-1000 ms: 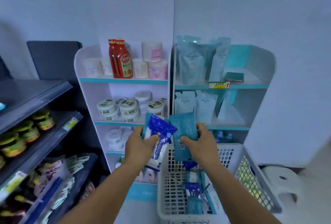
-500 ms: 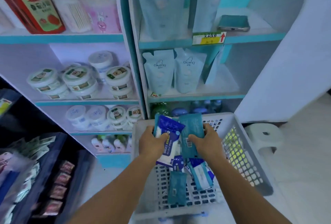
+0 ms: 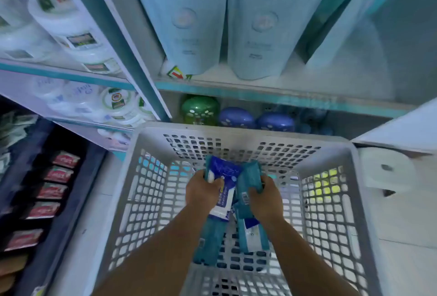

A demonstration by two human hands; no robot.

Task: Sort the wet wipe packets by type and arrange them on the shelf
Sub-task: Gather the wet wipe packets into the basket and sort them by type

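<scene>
Both hands are down inside a grey lattice basket point(image 3: 132, 177). My left hand point(image 3: 202, 190) grips a dark blue and white wet wipe packet point(image 3: 223, 182). My right hand point(image 3: 266, 197) grips a plain teal packet point(image 3: 249, 177) right beside it; the two packets touch. On the basket floor lie more packets: a teal one point(image 3: 209, 241) under my left forearm and a teal and white one point(image 3: 253, 234) under my right wrist.
The teal-edged shelf point(image 3: 260, 98) stands just behind the basket with two pale "Giving" pouches point(image 3: 257, 23) on it, and green and blue round containers point(image 3: 236, 118) below. White jars point(image 3: 71, 35) fill the left unit. A dark rack point(image 3: 54, 189) with red sachets is at left, a white stool point(image 3: 387, 170) at right.
My view has dropped and closed in on the basket. Both hands have gone down from above the rim into the basket, each still holding its packet.
</scene>
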